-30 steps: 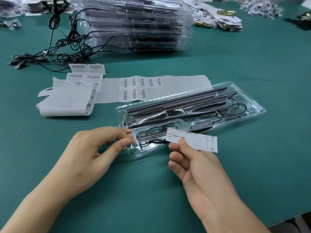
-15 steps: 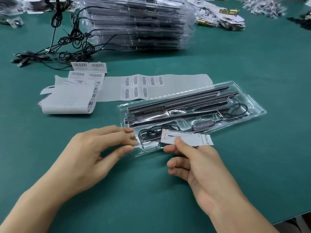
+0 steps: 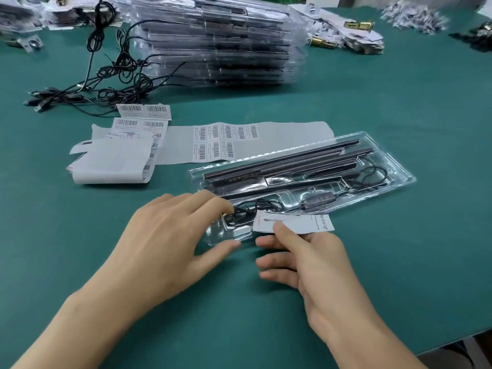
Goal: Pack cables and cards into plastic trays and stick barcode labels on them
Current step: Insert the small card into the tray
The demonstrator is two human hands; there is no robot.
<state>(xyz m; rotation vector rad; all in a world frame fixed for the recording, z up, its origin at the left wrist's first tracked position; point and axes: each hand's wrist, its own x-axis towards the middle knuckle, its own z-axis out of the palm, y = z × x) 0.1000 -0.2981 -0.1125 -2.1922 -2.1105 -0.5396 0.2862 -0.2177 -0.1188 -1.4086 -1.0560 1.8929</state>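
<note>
bare left hand point(image 3: 173, 235), bare right hand point(image 3: 308, 259)

Green table top point(image 3: 399, 107) spread wide, brass-coloured metal fittings point(image 3: 358, 24) lay far back right, a small silver bracket point(image 3: 33, 44) sat at the far left, a blurred heap of pale scraps point(image 3: 415, 16) lay beyond the fittings.
</note>
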